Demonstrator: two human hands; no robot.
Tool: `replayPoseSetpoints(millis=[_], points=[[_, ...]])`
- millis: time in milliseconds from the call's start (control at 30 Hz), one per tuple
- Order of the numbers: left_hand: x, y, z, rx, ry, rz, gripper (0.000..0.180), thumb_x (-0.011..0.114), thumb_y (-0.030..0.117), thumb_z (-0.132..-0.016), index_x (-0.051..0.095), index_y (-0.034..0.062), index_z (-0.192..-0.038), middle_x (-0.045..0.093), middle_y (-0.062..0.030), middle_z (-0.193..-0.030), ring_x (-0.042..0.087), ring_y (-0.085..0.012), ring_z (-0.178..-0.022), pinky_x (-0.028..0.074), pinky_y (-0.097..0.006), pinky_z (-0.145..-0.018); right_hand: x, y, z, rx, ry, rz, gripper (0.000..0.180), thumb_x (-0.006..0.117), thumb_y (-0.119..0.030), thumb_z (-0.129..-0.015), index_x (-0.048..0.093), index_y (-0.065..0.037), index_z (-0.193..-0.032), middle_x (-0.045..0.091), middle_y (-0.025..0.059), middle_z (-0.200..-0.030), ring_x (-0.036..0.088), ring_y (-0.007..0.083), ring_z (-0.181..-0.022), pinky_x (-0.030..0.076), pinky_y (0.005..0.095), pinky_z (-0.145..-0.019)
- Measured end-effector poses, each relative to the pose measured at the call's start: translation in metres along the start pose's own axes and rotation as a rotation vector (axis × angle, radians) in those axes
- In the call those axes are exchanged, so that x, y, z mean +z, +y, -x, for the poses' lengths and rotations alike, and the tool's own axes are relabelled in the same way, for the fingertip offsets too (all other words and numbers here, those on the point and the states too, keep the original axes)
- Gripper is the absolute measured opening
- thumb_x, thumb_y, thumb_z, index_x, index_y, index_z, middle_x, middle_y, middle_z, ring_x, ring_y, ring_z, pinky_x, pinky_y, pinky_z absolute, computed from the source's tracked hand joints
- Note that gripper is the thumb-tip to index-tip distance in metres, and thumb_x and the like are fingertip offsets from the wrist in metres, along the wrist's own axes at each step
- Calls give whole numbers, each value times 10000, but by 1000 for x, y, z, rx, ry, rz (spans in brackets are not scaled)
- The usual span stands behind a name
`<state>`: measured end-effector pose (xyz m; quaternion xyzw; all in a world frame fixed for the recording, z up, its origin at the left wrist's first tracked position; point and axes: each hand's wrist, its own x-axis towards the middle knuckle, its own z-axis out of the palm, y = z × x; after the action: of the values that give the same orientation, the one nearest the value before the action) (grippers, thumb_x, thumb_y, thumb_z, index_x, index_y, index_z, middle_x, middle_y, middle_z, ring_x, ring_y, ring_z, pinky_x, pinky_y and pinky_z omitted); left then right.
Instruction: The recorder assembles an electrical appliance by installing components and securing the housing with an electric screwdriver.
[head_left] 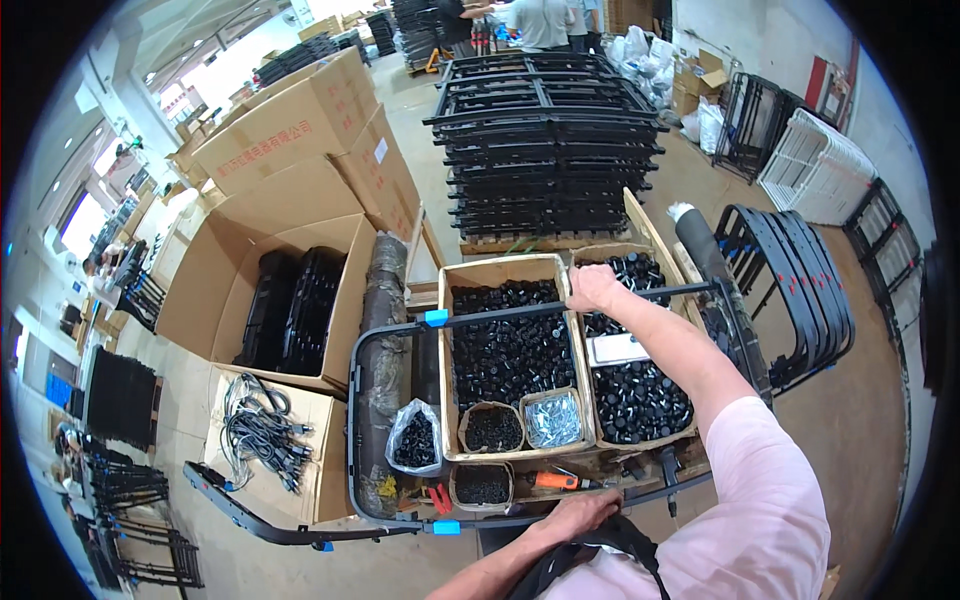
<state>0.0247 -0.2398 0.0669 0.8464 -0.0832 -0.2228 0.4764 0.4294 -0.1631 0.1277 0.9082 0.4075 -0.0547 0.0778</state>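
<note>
A black tubular metal frame [480,317] with blue clips lies across the bench over the parts boxes. My right hand [597,288] reaches over to its far bar, fingers curled down round it above the boxes' dividing wall. My left hand [583,512] is closed at the near bar, close to my body; its fingertips are partly hidden. Beneath the frame, a cardboard box [447,360] holds black plastic caps [510,345], and a second box of black-headed parts [640,400] stands beside it. A white box [617,349] lies on those parts.
Small containers hold silver screws [553,418] and black screws [482,484]. An orange-handled power screwdriver [556,480] and red-handled pliers [439,498] lie at the bench front. Left are a large carton [225,300] and coiled cables [262,430]; stacked black frames [545,150] stand ahead.
</note>
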Motion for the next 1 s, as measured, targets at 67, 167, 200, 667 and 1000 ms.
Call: replayPoseSetpoints(millis=[67,167,200,667,1000], points=[[9,-7,-2,86,65,3,213,547,258,-1073,593,138,-1243,714,-181,-1024,712,-398,-963,558,-503,-782,3,1,-8,-29,-60,27,458,574,-454,-969,807,-77,-1085,790,157,-1119,751,322,-1097,585,460,-947],[32,-25,-13,165,151,52,206,513,243,-1069,645,150,-1197,730,-182,-995,714,-423,-915,562,-530,-740,-1,-8,-4,-9,-57,82,610,440,-572,-1065,810,-87,-1073,801,123,-1089,764,297,-1060,591,474,-907],[42,-36,-19,169,131,21,217,537,283,-1057,659,158,-1185,731,-170,-1008,715,-399,-959,571,-518,-778,-11,-19,0,23,-34,48,591,491,-574,-1040,807,-74,-1054,802,130,-1070,771,298,-1034,603,464,-880],[11,-8,0,38,31,213,396,718,184,-891,616,110,-1266,677,-157,-1108,629,-330,-1157,520,-452,-975,-5,-1,1,-56,-223,298,309,723,-271,-824,816,-98,-1063,790,126,-1146,767,278,-1070,618,419,-874],[10,4,-5,-18,-93,183,346,519,363,-1044,683,203,-1303,767,-53,-1152,735,-295,-1084,560,-421,-941,5,1,-6,-84,-322,428,260,704,-210,-842,824,-100,-1044,793,118,-1153,773,279,-1064,621,417,-851]])
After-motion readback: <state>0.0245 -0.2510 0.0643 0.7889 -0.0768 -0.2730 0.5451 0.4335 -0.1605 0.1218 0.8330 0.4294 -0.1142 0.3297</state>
